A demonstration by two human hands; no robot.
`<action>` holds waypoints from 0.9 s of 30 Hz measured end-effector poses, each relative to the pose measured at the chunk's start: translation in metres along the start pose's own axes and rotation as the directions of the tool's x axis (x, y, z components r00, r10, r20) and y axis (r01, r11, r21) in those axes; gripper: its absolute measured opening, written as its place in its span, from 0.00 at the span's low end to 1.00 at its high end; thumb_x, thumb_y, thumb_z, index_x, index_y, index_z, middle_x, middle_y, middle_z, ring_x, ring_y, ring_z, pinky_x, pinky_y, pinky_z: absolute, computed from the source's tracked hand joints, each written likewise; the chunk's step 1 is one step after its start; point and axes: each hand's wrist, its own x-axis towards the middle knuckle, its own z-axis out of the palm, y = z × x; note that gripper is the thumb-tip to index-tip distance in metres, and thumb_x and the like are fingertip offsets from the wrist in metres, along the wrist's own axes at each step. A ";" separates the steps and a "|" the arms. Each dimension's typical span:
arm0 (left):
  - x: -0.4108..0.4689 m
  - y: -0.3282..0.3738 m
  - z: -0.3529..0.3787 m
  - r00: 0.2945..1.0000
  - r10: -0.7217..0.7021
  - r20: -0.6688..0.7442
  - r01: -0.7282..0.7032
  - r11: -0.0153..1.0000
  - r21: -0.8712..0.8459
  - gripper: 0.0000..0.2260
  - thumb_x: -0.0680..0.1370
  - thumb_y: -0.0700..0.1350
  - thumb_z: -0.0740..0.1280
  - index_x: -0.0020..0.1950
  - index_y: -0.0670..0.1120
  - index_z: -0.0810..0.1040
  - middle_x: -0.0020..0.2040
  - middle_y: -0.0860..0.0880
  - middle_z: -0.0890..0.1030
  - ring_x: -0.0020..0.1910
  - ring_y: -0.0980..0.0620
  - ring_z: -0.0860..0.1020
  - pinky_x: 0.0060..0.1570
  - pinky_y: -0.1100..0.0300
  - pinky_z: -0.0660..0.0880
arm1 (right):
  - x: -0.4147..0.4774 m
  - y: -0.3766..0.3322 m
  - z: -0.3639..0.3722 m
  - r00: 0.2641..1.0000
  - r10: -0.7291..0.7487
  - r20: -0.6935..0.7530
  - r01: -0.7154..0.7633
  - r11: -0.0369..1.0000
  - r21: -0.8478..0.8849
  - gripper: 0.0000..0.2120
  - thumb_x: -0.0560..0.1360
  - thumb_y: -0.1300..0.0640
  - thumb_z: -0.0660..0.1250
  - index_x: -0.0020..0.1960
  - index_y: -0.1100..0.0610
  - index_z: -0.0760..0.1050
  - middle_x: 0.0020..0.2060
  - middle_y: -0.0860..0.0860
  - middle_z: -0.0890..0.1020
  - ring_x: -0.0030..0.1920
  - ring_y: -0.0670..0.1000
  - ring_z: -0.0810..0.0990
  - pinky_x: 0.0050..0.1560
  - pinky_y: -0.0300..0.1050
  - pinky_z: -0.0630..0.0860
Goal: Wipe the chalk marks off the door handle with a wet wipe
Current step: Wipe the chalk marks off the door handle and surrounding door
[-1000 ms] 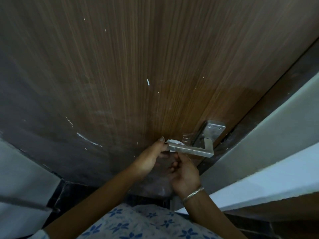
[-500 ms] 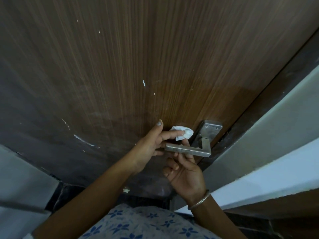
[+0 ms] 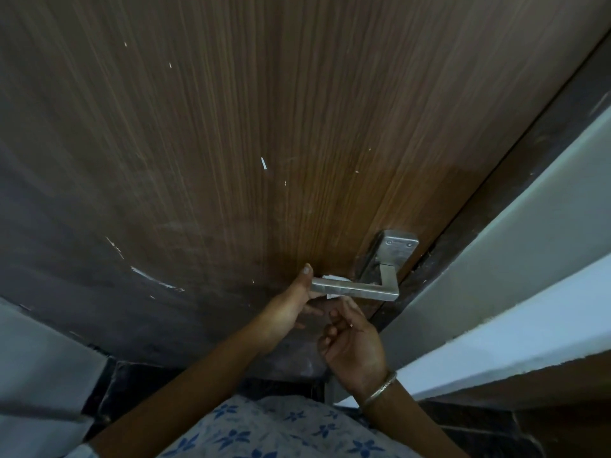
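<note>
A square-edged metal door handle (image 3: 358, 290) sticks out from its backplate (image 3: 398, 250) on the brown wooden door (image 3: 264, 110). My left hand (image 3: 291, 304) grips the lever's free end, thumb pointing up, and presses a white wet wipe (image 3: 334, 278) against the back of the lever. Only small white bits of the wipe show above and below the bar. My right hand (image 3: 353, 345), with a metal bangle on the wrist, hovers just under the lever with loosely curled fingers, holding nothing that I can see.
The door has white scratches (image 3: 150, 277) and specks on its lower left. A dark door frame (image 3: 489, 200) and a pale wall (image 3: 529, 246) run along the right. Dark floor tiles (image 3: 139, 385) lie below.
My left hand has brought the wipe down from above the lever to behind it. My right hand has dropped slightly away from the lever's underside.
</note>
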 end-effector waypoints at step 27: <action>-0.015 0.037 -0.007 0.967 0.070 0.243 -0.085 0.995 0.050 0.40 0.67 0.73 0.38 0.57 0.54 0.81 0.61 0.54 0.79 0.61 0.52 0.75 0.71 0.40 0.51 | -0.013 0.005 -0.005 0.838 -0.136 0.528 0.053 0.984 0.169 0.25 0.72 0.72 0.58 0.60 0.49 0.73 0.37 0.51 0.73 0.29 0.46 0.71 0.32 0.41 0.69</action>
